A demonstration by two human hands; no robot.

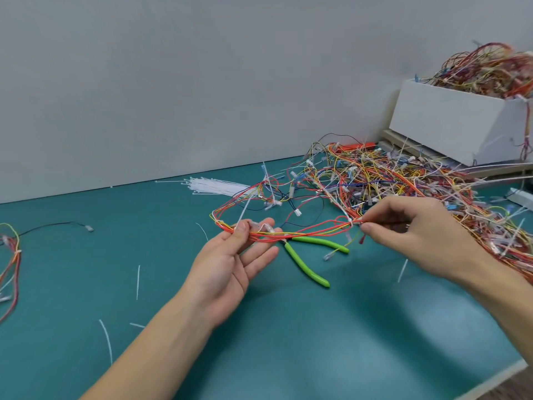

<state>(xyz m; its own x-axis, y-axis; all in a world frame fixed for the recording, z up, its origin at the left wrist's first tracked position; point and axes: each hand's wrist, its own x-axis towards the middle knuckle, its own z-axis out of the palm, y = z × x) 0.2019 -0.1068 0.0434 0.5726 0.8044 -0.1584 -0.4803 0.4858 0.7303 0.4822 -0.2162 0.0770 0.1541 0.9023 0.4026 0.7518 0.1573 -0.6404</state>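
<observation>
Everything's happening over the teal mat [288,342], w/ the big wire pile [403,183] off to the right. The wire bundle [305,232] is strung in the air btwn both hands, just above the green cutters [305,265]. Left hand [230,261] is palm up, thumb pinning the strands onto the fingers. Right hand [412,229] pinches the other end right at a small white cable tie [351,221]. Imo keep the strands taut and parallel, don't let the far loop snag the pile, and seat the tie snug before grabbing the cutters. Hard to tell: the cutter head is tucked under the wires, the right fingertips crowd the tie so idk if it's cinched, and the connectors are too blurry to make out.
</observation>
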